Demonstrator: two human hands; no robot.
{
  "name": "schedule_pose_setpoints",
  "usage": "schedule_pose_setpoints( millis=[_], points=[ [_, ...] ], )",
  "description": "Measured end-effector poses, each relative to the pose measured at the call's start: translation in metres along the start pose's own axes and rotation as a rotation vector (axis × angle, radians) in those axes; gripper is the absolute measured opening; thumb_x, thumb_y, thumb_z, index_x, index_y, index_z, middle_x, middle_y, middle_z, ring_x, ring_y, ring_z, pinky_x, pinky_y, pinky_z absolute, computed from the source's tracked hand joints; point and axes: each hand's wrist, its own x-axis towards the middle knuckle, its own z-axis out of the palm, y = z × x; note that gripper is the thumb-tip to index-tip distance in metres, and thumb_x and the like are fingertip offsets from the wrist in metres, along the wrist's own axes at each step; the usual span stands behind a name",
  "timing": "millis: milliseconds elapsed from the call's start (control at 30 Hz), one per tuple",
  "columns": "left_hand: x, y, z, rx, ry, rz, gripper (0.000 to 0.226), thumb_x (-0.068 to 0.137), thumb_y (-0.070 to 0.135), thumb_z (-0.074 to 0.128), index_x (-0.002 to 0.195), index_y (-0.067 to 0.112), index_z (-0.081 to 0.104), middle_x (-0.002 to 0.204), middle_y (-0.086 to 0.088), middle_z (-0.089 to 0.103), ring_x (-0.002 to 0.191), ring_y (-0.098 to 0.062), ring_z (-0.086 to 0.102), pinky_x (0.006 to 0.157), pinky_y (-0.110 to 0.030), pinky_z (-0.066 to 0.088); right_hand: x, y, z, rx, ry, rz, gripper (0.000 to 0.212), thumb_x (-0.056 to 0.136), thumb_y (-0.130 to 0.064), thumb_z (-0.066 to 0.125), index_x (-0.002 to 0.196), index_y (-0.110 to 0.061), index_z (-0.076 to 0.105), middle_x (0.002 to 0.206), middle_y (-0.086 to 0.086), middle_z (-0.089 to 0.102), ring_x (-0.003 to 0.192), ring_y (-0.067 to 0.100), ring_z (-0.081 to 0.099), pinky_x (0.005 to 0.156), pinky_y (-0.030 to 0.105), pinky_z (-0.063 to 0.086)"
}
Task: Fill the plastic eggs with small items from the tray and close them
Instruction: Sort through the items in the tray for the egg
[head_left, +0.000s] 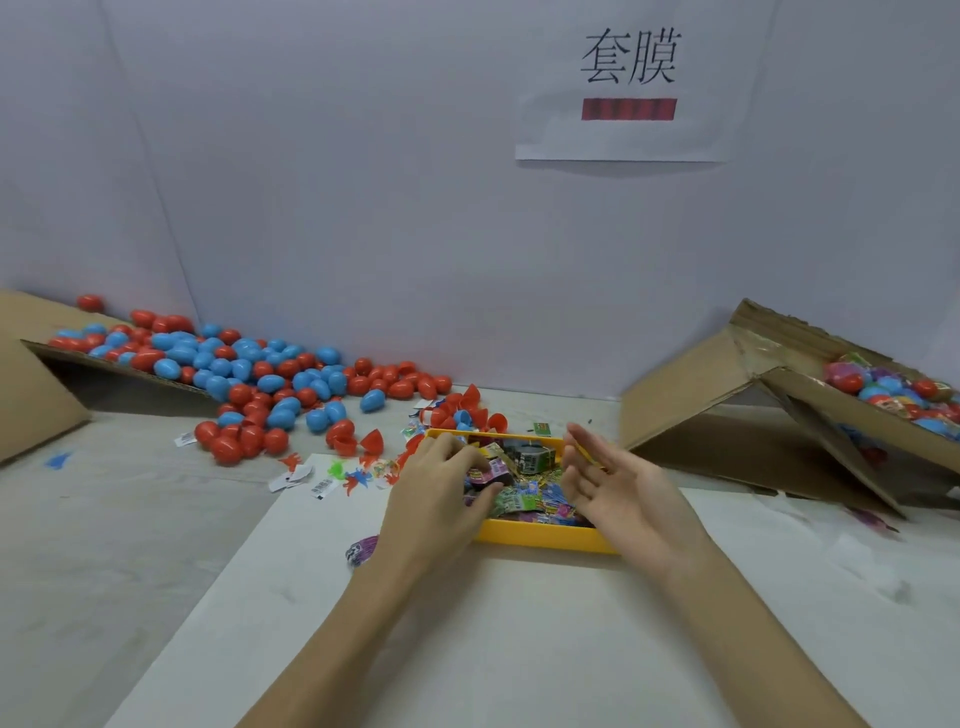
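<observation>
The yellow tray (540, 538) of small items (530, 493) sits mid-surface. The left hand (441, 499) reaches into it, fingers (467, 462) curled over the packets, apparently pinching one, though the grip is not clear. The right hand (618, 483) hovers over the tray's right side, palm up and relaxed, holding nothing. Left of the tray lies a big heap of red and blue eggs (249, 374), some split into halves (467, 405) just behind it. Right of the tray, a box (810, 395) holds what look like finished eggs. Most of the work seems still to do.
</observation>
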Motion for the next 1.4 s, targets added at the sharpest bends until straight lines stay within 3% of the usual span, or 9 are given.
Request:
schedule_pose_setpoints(
  millis=[133,267,367,467,667,867,1100,1267,1400],
  points=[
    [0.018,-0.022,0.001,0.063,0.031,-0.148,0.026,0.095,0.04,0.068,0.112,0.021,0.07,0.113,0.004,0.059,0.108,-0.012,0.047,0.085,-0.022,0.038,0.006,-0.001,-0.008,0.054,0.015,-0.02,0.024,0.09,-0.009,0.061,0.101,-0.002,0.081,0.093,0.008,0.069,0.077,0.016,0.07,0.063,0.027,0.059],
    [0.066,-0.072,-0.008,0.19,0.077,-0.379,0.034,0.103,0.039,0.055,0.119,0.013,0.067,0.125,-0.009,0.058,0.12,-0.025,0.048,0.097,-0.034,0.042,0.011,0.001,-0.012,0.05,0.014,-0.013,0.025,0.089,-0.01,0.06,0.098,-0.003,0.082,0.088,0.006,0.068,0.072,0.014,0.068,0.06,0.026,0.058],
    [0.095,-0.118,-0.016,0.434,-0.063,-0.52,0.041,0.106,0.041,0.046,0.13,0.013,0.062,0.145,-0.017,0.047,0.132,-0.038,0.042,0.107,-0.049,0.041,0.01,0.001,-0.009,0.043,0.017,-0.002,0.026,0.092,-0.012,0.058,0.101,-0.003,0.081,0.088,0.006,0.067,0.07,0.015,0.066,0.061,0.026,0.058],
    [0.104,-0.155,-0.017,0.562,-0.229,-0.614,0.039,0.103,0.041,0.051,0.13,0.016,0.062,0.145,-0.017,0.049,0.131,-0.038,0.046,0.109,-0.048,0.042,0.009,0.001,-0.007,0.028,0.015,-0.003,0.027,0.092,-0.013,0.059,0.102,-0.003,0.081,0.087,0.007,0.068,0.07,0.014,0.066,0.061,0.026,0.058],
    [0.106,-0.158,-0.004,0.456,-0.188,-0.489,0.026,0.095,0.0,0.053,0.115,0.004,0.068,0.122,-0.018,0.065,0.111,-0.034,0.06,0.092,-0.042,0.052,0.006,0.001,-0.003,0.003,-0.005,0.014,0.027,0.098,-0.012,0.055,0.1,-0.003,0.081,0.087,0.008,0.066,0.071,0.016,0.064,0.062,0.028,0.058],
    [0.095,-0.093,-0.011,0.196,-0.059,-0.256,0.026,0.095,0.007,0.068,0.12,0.005,0.06,0.123,-0.012,0.061,0.109,-0.025,0.057,0.089,-0.031,0.049,0.003,0.001,-0.001,0.0,0.002,0.004,0.023,0.101,-0.01,0.054,0.109,-0.001,0.074,0.087,0.009,0.065,0.071,0.016,0.064,0.061,0.028,0.059],
    [0.031,0.013,-0.017,-0.554,-0.094,-0.152,0.033,0.086,0.014,0.082,0.115,0.027,0.072,0.117,0.008,0.067,0.092,-0.004,0.071,0.077,-0.016,0.057,0.001,0.006,-0.004,-0.075,0.023,-0.087,0.023,0.103,-0.007,0.052,0.116,0.003,0.069,0.098,0.016,0.073,0.081,0.02,0.073,0.067,0.027,0.061],
    [0.002,0.034,-0.002,-0.624,-0.076,-0.122,0.038,0.087,0.01,0.08,0.121,0.016,0.065,0.11,0.01,0.07,0.1,-0.005,0.069,0.086,-0.022,0.058,-0.004,0.02,-0.001,-0.607,0.001,-0.348,0.023,0.103,-0.006,0.057,0.121,-0.006,0.071,0.113,0.01,0.076,0.107,0.018,0.072,0.083,0.022,0.057],
    [-0.002,0.031,-0.002,-0.641,-0.064,-0.083,0.032,0.09,0.007,0.076,0.12,0.017,0.068,0.114,0.008,0.07,0.104,-0.008,0.07,0.087,-0.024,0.058,-0.011,0.035,0.006,-1.039,0.017,-0.452,0.026,0.095,-0.008,0.071,0.118,-0.02,0.072,0.109,-0.006,0.076,0.104,0.007,0.071,0.08,0.02,0.058]
  ],
)
